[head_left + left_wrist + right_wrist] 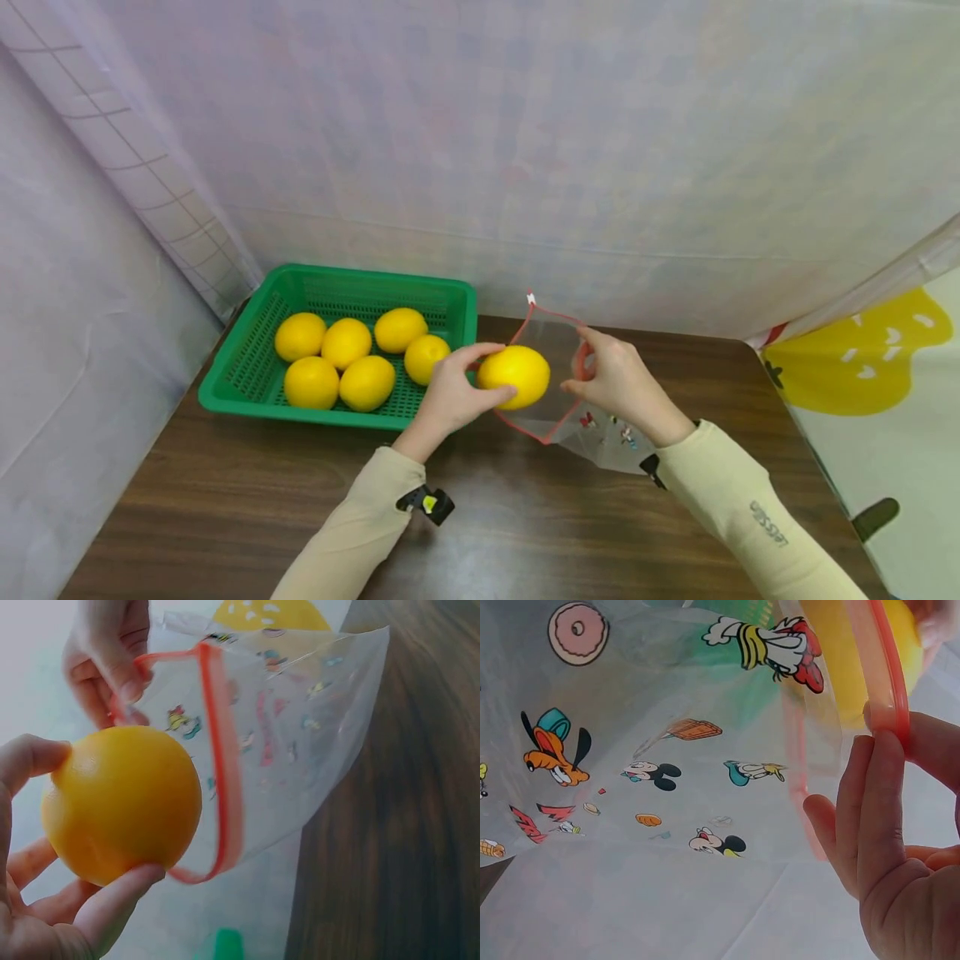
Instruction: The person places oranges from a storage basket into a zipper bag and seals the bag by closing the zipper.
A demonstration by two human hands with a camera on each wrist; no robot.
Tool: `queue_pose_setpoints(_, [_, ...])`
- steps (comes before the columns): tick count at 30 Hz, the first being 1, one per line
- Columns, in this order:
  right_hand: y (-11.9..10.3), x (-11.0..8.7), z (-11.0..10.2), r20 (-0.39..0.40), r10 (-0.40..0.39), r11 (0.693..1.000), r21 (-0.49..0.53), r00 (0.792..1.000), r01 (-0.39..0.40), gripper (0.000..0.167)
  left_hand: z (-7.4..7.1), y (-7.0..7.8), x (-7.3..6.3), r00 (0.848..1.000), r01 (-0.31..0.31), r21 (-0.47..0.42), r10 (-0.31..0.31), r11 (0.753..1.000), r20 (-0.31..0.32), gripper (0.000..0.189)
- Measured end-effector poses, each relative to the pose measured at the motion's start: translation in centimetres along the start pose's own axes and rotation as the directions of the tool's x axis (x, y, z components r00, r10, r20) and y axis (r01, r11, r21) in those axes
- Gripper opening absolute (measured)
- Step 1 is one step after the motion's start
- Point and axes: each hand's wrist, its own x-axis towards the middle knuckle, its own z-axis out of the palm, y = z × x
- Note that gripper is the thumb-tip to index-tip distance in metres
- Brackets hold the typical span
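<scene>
My left hand [457, 398] grips a smooth yellow citrus fruit [517, 377] between thumb and fingers, right at the mouth of a clear plastic zip bag [600, 442]. In the left wrist view the fruit [124, 802] looks rounder and more orange, overlapping the bag's red rim [225, 765]. With thumb and fingertips, my right hand [626, 379] pinches that rim at its right side. The bag's mouth gapes toward the left hand. Cartoon characters and food are printed on the film [622, 802], and the bag's body trails off below the right hand.
A green plastic basket [337, 421] stands to the left with several similar yellow fruits [347, 343] in it. Everything rests on a dark wooden table [247, 500]. Pale curtains [540, 150] hang behind the table and on the left.
</scene>
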Motion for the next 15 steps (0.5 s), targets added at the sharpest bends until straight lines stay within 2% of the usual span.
queue_pose_setpoints(7, [-0.2, 0.0, -0.1, -0.002, 0.020, 1.000, 0.024, 1.000, -0.020, 0.073, 1.1, -0.3, 0.0, 1.000, -0.017, 0.038, 0.018, 0.999, -0.013, 0.051])
queue_pose_setpoints(15, [-0.2, -0.2, -0.6, -0.009, 0.020, 0.998, 0.057, 1.000, -0.019, 0.072, 1.4, -0.6, 0.2, 0.999, -0.018, 0.185, 0.023, 0.983, -0.025, 0.054])
